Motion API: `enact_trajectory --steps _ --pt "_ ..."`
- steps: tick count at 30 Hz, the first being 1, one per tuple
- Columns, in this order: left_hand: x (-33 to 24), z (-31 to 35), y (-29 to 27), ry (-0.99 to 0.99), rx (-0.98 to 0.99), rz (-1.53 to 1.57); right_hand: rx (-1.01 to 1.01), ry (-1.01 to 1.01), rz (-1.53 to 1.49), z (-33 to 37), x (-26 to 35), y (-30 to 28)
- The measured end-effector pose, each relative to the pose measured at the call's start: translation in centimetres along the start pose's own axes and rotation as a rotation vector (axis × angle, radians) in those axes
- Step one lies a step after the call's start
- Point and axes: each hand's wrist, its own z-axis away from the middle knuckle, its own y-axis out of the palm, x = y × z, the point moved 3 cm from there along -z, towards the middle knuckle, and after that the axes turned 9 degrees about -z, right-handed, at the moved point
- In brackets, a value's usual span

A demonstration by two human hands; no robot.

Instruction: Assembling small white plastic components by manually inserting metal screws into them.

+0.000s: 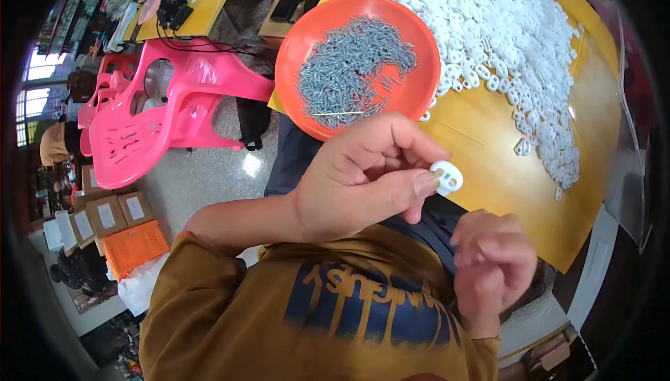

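Observation:
My left hand (pixel 373 175) pinches a small white plastic oval piece with two holes (pixel 450 178) between thumb and forefinger, above the table's near edge. Lower and to the right, my right hand (pixel 494 266) is raised with its fingers curled in; whatever they may hold is hidden. Beyond my left hand stands an orange-red basin (pixel 287 67) with a heap of small grey metal pieces (pixel 342 67), too small to name surely. Similar white plastic pieces (pixel 481 25) lie in a large pile on the yellow table (pixel 502 185).
A thin stick (pixel 463 133) lies on the table between basin and pile, and another (pixel 338 114) in the basin. Pink plastic chairs (pixel 188 95) stand at the left. Cardboard boxes (pixel 106 215) and an orange package (pixel 135 248) are farther left. A black phone (pixel 288 3) rests behind the basin.

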Motion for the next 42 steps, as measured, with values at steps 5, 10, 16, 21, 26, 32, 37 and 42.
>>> enact_trajectory --steps 5,10,16,21,26,32,37,42 --pt "0.0 -0.5 0.9 -0.018 0.018 0.032 0.086 0.033 -0.276 -1.5 3.5 2.6" --pt "0.0 -0.5 0.4 -0.088 -0.044 0.005 0.116 0.339 -0.408 -4.7 6.1 5.0" --pt "-0.7 -2.1 -0.3 -0.024 -0.037 0.026 -0.214 0.531 -0.301 -5.4 7.7 6.5" --pt "-2.6 -4.4 -1.8 -0.070 -0.148 -0.070 -0.210 0.412 -0.327 -5.5 6.4 4.8" --pt "-3.8 -8.8 -4.0 0.009 -0.202 -0.151 0.055 -0.029 0.163 -2.8 2.3 -1.0" --pt "-9.5 -20.5 -10.0 0.289 -0.130 -0.314 -0.180 0.199 0.647 1.4 0.3 -6.7" --pt "-10.3 -27.6 -10.5 0.030 -0.240 -0.195 -0.184 0.136 0.791 2.2 -0.7 -8.7" --pt "-7.2 -23.2 -4.5 0.059 -0.099 -0.327 0.001 -0.133 0.907 0.0 -0.9 -7.8"
